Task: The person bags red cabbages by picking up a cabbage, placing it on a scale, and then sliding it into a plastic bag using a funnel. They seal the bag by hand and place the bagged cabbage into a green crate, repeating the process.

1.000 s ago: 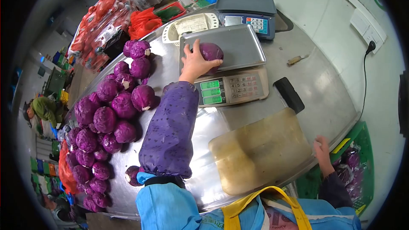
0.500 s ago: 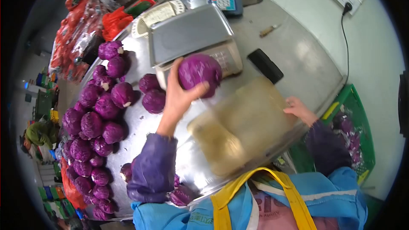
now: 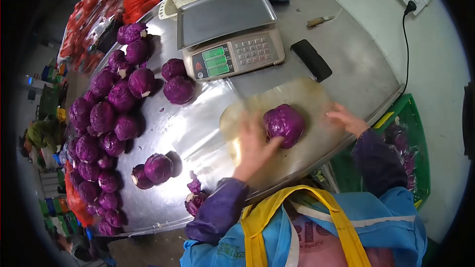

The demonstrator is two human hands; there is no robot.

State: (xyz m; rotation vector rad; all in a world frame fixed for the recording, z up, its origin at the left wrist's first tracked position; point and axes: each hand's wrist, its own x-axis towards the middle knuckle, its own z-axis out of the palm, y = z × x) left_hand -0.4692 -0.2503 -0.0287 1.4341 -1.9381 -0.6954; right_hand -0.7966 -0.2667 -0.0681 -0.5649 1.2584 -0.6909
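A purple cabbage [image 3: 284, 125] rests on a yellowish, translucent sheet or board [image 3: 267, 101] near the front of the metal table. My left hand [image 3: 258, 143] is at the cabbage's left side, its fingers apart and blurred. Its thumb lies by the cabbage's lower edge and seems to touch it. At the right edge of the sheet, my right hand [image 3: 347, 119] has its thumb and fingers pressed together. Whatever they pinch cannot be made out.
Many purple cabbages [image 3: 121, 97] are heaped on the table's left. Behind the sheet are a scale [image 3: 232, 54], a black phone [image 3: 310, 60] and a small knife [image 3: 319, 21]. A green crate [image 3: 420, 153] holding wrapped produce is at the right.
My left hand has brought the cabbage down from in front of the scale onto the yellowish sheet, and its fingers have loosened. My right hand stays near the sheet's right edge.
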